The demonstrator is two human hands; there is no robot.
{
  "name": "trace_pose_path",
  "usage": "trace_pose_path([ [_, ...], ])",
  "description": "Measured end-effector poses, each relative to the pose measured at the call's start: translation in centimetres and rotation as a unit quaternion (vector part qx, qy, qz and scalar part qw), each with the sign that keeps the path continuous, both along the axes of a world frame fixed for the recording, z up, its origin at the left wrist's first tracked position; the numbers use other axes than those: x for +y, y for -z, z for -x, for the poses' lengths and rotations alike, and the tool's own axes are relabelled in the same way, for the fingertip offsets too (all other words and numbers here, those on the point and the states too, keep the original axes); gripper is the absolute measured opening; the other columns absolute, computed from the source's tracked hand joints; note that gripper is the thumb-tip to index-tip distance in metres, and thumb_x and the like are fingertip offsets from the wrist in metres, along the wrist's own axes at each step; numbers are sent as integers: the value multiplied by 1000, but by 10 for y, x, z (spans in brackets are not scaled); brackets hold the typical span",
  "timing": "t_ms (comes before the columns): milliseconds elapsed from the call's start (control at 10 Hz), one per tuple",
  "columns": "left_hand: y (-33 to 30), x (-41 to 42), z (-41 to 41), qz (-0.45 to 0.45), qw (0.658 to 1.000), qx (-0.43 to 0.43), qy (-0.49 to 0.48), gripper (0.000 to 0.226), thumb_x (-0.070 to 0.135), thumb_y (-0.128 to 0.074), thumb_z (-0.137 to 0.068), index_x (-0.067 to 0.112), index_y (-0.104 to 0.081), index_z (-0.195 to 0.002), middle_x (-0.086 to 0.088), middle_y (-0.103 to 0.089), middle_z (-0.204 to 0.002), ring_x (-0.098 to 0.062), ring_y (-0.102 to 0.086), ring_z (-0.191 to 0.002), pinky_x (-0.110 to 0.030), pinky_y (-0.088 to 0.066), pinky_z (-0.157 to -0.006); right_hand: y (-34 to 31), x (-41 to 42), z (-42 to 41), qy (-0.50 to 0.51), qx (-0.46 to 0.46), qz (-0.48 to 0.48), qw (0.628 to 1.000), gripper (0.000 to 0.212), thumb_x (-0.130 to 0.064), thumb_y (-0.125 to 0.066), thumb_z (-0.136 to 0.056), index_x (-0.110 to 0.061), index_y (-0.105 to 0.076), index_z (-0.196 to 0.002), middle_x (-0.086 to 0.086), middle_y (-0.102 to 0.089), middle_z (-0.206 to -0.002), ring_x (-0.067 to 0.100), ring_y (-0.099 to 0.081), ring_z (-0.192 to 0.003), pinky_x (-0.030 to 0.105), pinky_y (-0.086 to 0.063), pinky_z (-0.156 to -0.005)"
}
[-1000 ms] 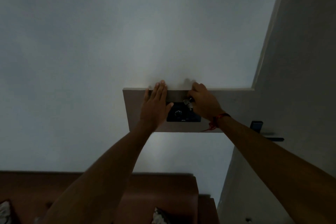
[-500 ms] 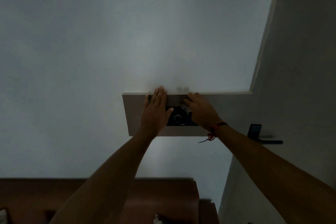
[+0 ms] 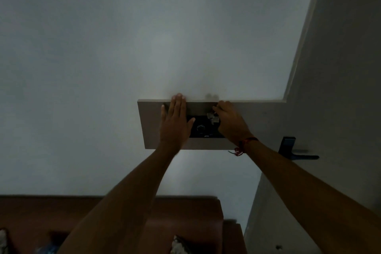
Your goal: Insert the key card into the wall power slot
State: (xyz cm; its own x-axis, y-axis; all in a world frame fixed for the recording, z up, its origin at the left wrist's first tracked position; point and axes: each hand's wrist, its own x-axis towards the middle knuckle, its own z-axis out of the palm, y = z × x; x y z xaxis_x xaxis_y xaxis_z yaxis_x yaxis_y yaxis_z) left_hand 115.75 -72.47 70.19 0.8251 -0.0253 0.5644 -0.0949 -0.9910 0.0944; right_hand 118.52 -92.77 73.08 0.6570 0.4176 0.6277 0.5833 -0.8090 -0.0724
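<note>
A dim wall (image 3: 103,68) carries a panel (image 3: 150,126). The left hand (image 3: 175,123) is pressed flat, fingers extended. The right hand (image 3: 231,123) is closed on a small pale key card (image 3: 212,117), held against the dark slot (image 3: 203,129) between the hands.

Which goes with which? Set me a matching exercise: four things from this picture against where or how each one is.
1 left hand
2 right hand
3 red thread
4 door handle

A on the door, far right
B flat against the beige panel
C knotted, ends dangling
D pinching a silvery object at the black plate

Pairs: 1-B; 2-D; 3-C; 4-A
</note>
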Motion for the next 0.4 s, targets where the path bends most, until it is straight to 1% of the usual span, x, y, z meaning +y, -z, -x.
trace_pose_path([
  [100,1,0,0,-5,1000,0,-6,81,52,-40,-104,9,-5,-163,-10,-1,-173,-25,2,-161,-56,-9,-130,0,2,2,6,0,4,1000,44,19,-59,-61,8,-63,-103,21,-60,-108,37,-55,-99,43,-56,-80],
  [200,-1,-3,3,-26,999,14,-28,79,52,-34,-105,8,-4,-163,-9,-2,-174,-24,0,-161,-55,-10,-130,4,7,11,10,19,30,999,37,16,-58,-61,1,-62,-95,15,-57,-103,33,-52,-97,40,-55,-74],
  [300,-9,-4,5,-45,998,30,-39,77,53,-31,-106,8,-3,-163,-8,-2,-174,-23,0,-161,-55,-11,-130,-3,7,13,26,24,63,997,34,12,-55,-60,-3,-59,-91,11,-52,-104,30,-49,-99,42,-56,-72],
  [400,-28,-1,14,-67,997,33,-21,76,54,-26,-107,10,-1,-163,-6,3,-174,-22,3,-161,-54,-6,-131,-16,7,22,29,70,102,992,31,4,-56,-69,-3,-60,-99,12,-52,-106,32,-47,-103,45,-54,-76],
])
